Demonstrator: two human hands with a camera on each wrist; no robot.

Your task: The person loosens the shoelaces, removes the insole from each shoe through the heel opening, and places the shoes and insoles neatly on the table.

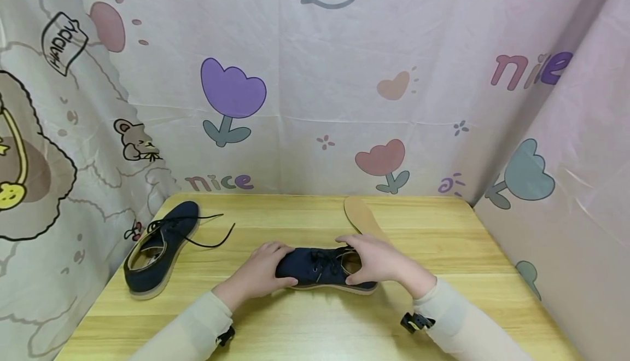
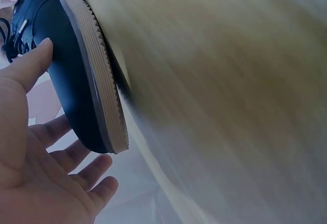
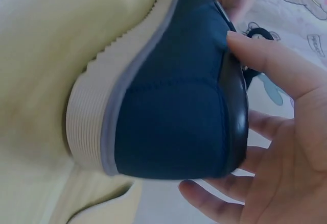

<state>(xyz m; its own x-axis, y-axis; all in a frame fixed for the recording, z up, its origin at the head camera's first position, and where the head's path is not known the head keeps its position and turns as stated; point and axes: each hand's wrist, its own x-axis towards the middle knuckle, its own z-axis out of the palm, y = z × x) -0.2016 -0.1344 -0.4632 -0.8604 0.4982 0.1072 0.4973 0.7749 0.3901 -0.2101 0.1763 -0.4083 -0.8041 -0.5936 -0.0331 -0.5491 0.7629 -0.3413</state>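
A navy lace-up shoe (image 1: 305, 265) with a pale ridged sole stands on the wooden table, toe to the left and its black laces tied in a bow. My left hand (image 1: 261, 271) holds its toe end, thumb on the near side and fingers round the far side. At the heel, my right hand (image 1: 376, 260) grips across the shoe's opening, thumb near and fingers far. The right wrist view shows the heel (image 3: 168, 127) close up, with the thumb touching the collar. In the left wrist view the thumb presses on the upper (image 2: 71, 76).
A second navy shoe (image 1: 147, 273) stands at the table's left side, its laces loose and trailing right. Behind my right hand lies a tan insole (image 1: 361, 216). The wooden table (image 1: 315, 328) meets a patterned curtain (image 1: 305, 76) at the back and sides.
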